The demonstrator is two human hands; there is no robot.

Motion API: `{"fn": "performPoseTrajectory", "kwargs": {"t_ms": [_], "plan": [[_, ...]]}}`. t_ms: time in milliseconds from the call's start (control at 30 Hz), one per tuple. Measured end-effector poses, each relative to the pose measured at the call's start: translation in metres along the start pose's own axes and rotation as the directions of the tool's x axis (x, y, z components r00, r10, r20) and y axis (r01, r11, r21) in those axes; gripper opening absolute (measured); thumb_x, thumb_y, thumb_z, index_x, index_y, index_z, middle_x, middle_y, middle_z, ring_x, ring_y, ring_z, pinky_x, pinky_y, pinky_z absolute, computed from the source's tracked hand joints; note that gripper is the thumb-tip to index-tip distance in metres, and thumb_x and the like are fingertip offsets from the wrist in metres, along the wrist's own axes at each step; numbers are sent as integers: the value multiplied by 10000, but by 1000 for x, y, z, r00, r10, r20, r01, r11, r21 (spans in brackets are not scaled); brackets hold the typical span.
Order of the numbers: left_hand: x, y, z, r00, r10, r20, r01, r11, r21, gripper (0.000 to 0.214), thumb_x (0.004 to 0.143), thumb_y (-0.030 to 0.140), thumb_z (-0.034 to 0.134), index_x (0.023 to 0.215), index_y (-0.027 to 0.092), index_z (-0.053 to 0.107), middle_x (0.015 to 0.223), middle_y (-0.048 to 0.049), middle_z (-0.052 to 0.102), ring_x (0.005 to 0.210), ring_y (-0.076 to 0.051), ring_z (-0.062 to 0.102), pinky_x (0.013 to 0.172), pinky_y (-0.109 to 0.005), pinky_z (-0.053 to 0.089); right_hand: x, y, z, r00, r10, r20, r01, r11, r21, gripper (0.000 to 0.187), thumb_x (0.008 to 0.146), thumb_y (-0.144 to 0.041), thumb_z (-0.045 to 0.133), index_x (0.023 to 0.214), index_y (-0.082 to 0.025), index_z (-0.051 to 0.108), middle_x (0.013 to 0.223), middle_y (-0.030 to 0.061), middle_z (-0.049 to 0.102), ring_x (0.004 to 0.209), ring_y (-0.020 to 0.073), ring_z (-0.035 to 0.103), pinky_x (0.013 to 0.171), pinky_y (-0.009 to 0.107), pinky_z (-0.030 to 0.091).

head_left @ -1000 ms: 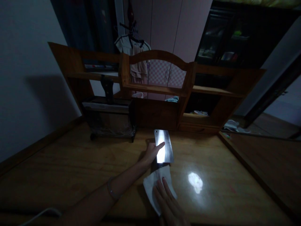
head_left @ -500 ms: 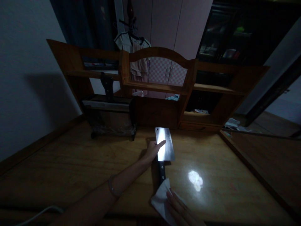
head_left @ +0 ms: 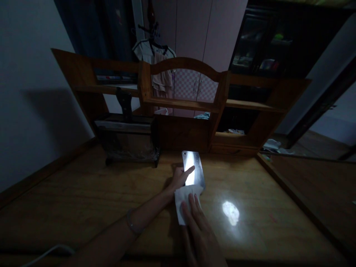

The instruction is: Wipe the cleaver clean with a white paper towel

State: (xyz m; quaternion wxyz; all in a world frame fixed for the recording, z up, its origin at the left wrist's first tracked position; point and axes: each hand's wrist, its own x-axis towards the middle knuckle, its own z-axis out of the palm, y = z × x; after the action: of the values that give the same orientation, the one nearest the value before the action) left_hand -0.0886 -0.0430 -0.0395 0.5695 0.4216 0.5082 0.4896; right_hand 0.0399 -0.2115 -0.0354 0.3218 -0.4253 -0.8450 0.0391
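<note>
A cleaver (head_left: 197,168) with a shiny broad blade is held over the wooden desk, its blade pointing away from me. My left hand (head_left: 180,178) grips the blade from its left side, thumb lying across the face and the other fingers hidden behind. Over the cleaver's handle lies a white tissue (head_left: 182,198), which reaches the lower end of the blade and hides the handle. My right hand (head_left: 198,226) presses the tissue there with its fingers stretched forward; whether the thumb wraps beneath the handle cannot be seen.
A knife block (head_left: 128,139) with a black-handled knife stands at the back left. Behind it rises a wooden shelf unit (head_left: 183,105). The lamp's glare (head_left: 230,213) shines on the desk top (head_left: 244,185) at right. A white cable (head_left: 52,252) lies at the lower left.
My right hand and the tissue have moved up and forward from the handle's near end, now covering the handle up to the blade. My left hand keeps its grip on the blade.
</note>
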Motion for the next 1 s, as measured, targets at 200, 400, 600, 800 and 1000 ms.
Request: {"fn": "performPoseTrajectory", "kwargs": {"t_ms": [200, 400, 600, 800, 1000], "plan": [[-2, -4, 0, 999, 26, 31, -25, 1000, -16, 516, 680, 608, 761, 608, 110, 645, 572, -55, 612, 477, -137, 536, 462, -235, 328, -14, 5, 18, 995, -78, -56, 77, 997, -13, 634, 913, -69, 480, 1524, -149, 330, 1586, 156, 257, 1449, 330, 206, 1096, 448, 413], [0, -9, 1, 999, 35, -3, -35, 996, -85, 460, 695, 547, 782, 622, 116, 640, 574, -45, 608, 466, -118, 515, 450, -225, 326, -34, 10, 24, 981, -179, -77, 175, 983, -60, 640, 852, -18, 499, 1474, -143, 418, 1527, 143, 362, 1416, 328, 248, 1048, 423, 480], [4, -9, 1, 1000, 18, -18, -20, 997, -81, 476, 660, 555, 802, 601, 107, 650, 564, -61, 622, 471, -131, 528, 452, -230, 335, -45, 19, 21, 940, -331, -80, 320, 940, -119, 443, 857, -38, 508, 1285, -121, 585, 1390, 156, 534, 1332, 309, 418, 1026, 369, 506], [3, -7, 1, 1000, -4, -10, 3, 997, -80, 482, 656, 557, 795, 571, 120, 612, 528, -21, 572, 445, -103, 474, 451, -219, 298, -39, 29, 10, 887, -426, -178, 422, 904, -59, 300, 943, -66, 423, 1159, -89, 631, 1305, 161, 623, 1335, 268, 430, 1005, 307, 515], [-1, -4, 1, 1000, 22, 7, -21, 996, -91, 457, 679, 538, 784, 585, 119, 626, 543, -28, 586, 457, -108, 488, 462, -226, 305, -52, 17, -5, 971, -117, -208, 137, 987, 86, 453, 977, -90, 443, 1390, -255, 534, 1300, 35, 653, 1211, 193, 600, 1020, 254, 513]]}}
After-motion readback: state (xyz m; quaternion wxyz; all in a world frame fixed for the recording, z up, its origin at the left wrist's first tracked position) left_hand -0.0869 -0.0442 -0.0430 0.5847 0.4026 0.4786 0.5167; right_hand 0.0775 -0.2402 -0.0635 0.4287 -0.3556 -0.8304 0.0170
